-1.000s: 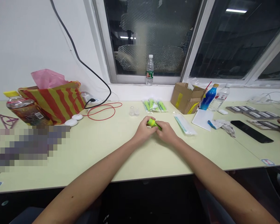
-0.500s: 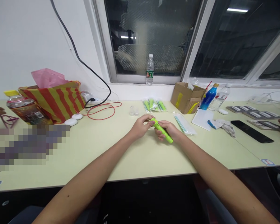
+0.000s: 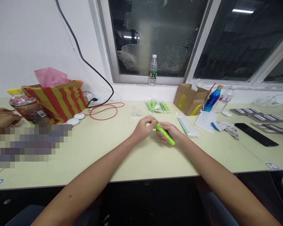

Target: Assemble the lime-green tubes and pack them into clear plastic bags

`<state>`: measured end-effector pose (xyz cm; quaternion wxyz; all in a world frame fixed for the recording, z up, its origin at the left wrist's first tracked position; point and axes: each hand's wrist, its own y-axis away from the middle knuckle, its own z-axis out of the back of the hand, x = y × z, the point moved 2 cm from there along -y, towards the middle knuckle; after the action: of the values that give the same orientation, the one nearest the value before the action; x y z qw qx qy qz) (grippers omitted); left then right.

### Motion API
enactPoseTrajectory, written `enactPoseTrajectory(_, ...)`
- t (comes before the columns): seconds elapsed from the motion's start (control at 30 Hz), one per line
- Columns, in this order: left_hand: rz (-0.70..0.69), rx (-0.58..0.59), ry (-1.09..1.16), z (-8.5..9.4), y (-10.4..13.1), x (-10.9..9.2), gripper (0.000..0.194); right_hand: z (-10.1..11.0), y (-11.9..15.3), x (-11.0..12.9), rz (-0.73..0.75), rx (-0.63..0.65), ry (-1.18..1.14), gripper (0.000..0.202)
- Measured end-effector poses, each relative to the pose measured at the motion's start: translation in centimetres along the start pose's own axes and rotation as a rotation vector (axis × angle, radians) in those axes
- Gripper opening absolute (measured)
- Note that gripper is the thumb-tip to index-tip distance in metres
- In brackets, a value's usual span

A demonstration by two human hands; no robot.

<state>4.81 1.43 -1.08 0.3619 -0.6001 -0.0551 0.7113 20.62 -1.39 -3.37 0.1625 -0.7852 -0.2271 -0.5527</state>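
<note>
A bright green tube (image 3: 164, 134) with ridges along its length slants between my two hands above the table. My left hand (image 3: 145, 127) pinches its upper end between thumb and fingertips. Lower down, the fingers of my right hand (image 3: 171, 130) curl round the tube's body, leaving the rounded lower end bare. Just beyond my hands stand two small clear plastic cups (image 3: 136, 111). Further back lie several green pieces in clear bags (image 3: 157, 106). To the right of my right hand is a clear plastic packet (image 3: 188, 125) with a pale green strip.
An open cardboard box (image 3: 190, 99), a blue bottle (image 3: 212, 99) and a white sheet (image 3: 205, 121) stand or lie at the back right. A striped bag (image 3: 61, 102) and red cable (image 3: 106, 118) are left. Other people's hands (image 3: 4, 116) show at both sides.
The left thumb and fingers have closed further over the tube's upper end, hiding more of it. At far left, another person's hand has come further into view.
</note>
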Motion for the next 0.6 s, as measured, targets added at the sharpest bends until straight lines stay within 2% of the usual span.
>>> enactPoseTrajectory(0.13, 0.018, 0.035, -0.04, -0.1, 0.0, 0.3, 0.03, -0.3, -0.1, -0.5, 0.072, -0.077, 0.096, 0.017)
enactPoseTrajectory(0.27, 0.067, 0.124, 0.005, -0.4, 0.0, 0.6, 0.031, -0.1, -0.3, -1.0, 0.076, -0.102, 0.138, 0.02)
enactPoseTrajectory(0.37, 0.075, 0.139, -0.001, -0.3, -0.2, 0.7, 0.031, 0.1, -0.3, -0.9, 0.085, -0.116, 0.164, 0.023)
enactPoseTrajectory(0.43, 0.051, 0.064, -0.03, 0.5, -0.5, 1.0, 0.029, 0.3, -0.2, -0.5, 0.092, -0.129, 0.149, 0.027)
enactPoseTrajectory(0.5, 0.002, -0.117, -0.139, 2.1, -1.0, 1.5, 0.026, 0.5, -0.1, -0.1, 0.082, -0.148, 0.13, 0.035)
enactPoseTrajectory(0.57, -0.074, -0.355, -0.399, 4.3, -1.7, 2.3, 0.02, 0.6, 0.0, 0.2, 0.069, -0.178, 0.149, 0.041)
enactPoseTrajectory(0.6, -0.111, -0.413, -0.545, 5.3, -2.2, 2.8, 0.018, 0.7, 0.0, 0.3, 0.064, -0.193, 0.177, 0.041)
